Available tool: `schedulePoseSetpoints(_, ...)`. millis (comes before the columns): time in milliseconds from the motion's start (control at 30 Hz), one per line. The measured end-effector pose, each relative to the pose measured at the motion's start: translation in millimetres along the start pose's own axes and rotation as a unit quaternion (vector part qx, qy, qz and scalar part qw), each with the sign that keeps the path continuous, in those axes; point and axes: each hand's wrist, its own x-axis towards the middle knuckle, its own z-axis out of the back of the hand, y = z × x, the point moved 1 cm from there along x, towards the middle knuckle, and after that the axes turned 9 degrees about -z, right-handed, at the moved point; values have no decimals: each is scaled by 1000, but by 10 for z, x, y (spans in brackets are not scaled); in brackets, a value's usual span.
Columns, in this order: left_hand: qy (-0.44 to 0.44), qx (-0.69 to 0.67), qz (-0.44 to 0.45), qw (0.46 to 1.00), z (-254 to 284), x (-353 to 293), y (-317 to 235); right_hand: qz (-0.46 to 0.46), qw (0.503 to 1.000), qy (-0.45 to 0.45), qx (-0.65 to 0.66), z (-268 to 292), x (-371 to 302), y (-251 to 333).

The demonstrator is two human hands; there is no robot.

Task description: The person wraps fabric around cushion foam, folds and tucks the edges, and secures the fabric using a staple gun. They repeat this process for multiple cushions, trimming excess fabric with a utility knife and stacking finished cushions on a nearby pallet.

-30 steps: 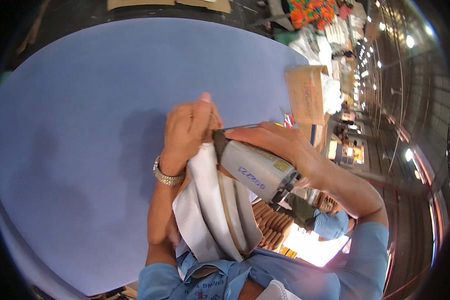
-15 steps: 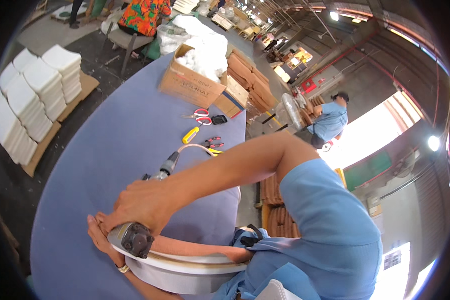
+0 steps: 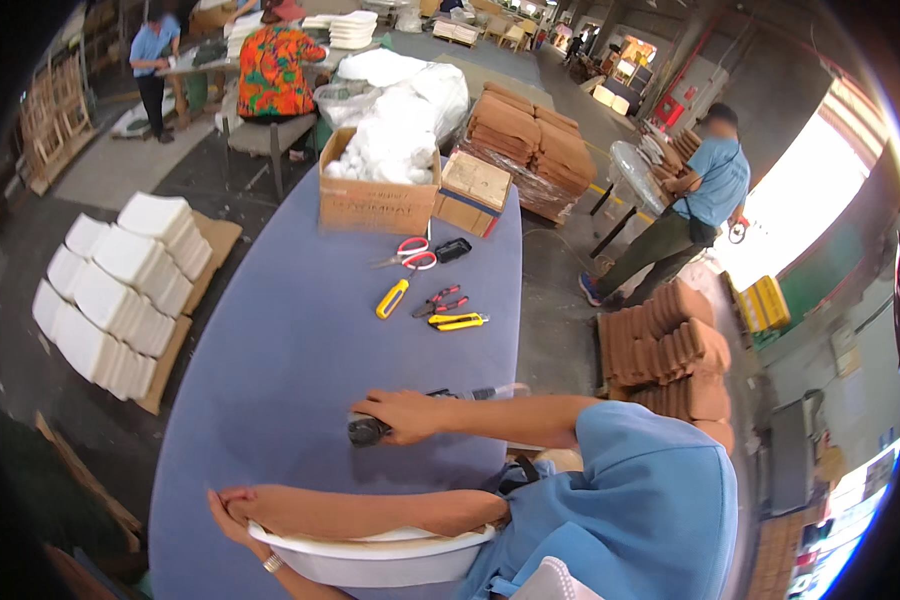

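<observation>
Across the near edge of the blue table lies a curved white panel [image 3: 370,563] with a brown cover [image 3: 370,510] over its top. My left hand [image 3: 238,512] grips the panel's left end, fingers bent over the cover's edge; a watch is on that wrist. Farther off, my right hand [image 3: 408,415] is wrapped round an air-powered staple gun [image 3: 368,430], its black head pointing left. The staple gun is apart from the panel, low over the table or touching it; I cannot tell which. Its hose [image 3: 500,391] trails right behind my forearm.
Beyond lie red-handled scissors [image 3: 415,255], a yellow screwdriver [image 3: 392,299], pliers [image 3: 440,302] and a yellow cutter [image 3: 458,321]. A carton [image 3: 378,205] of white stuffing stands at the far end. White pads [image 3: 120,290] are stacked on the left; a co-worker [image 3: 710,175] stands right.
My right hand has taken the staple gun off the panel's left end and moved it right and away. The left hand keeps its grip on the panel. My view has tilted.
</observation>
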Motion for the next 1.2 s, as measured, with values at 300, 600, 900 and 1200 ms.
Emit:
schedulePoseSetpoints(300, 54, 347, -355, 866, -1621, -1336, -1882, 182, 960, 38, 208, 251, -511, 174)
schedulePoseSetpoints(600, -90, 688, -482, 536, -2993, -2314, -2553, 463, 779, -23, 423, 1255, -1360, 1087)
schedulePoseSetpoints(900, -52, 701, -362, 612, -2760, -1927, -1609, 394, 861, -61, 317, 582, -987, 721)
schedulePoseSetpoints(1200, 77, 734, -359, 572, -2535, -2648, -1973, 380, 909, -34, 166, 600, -835, 359)
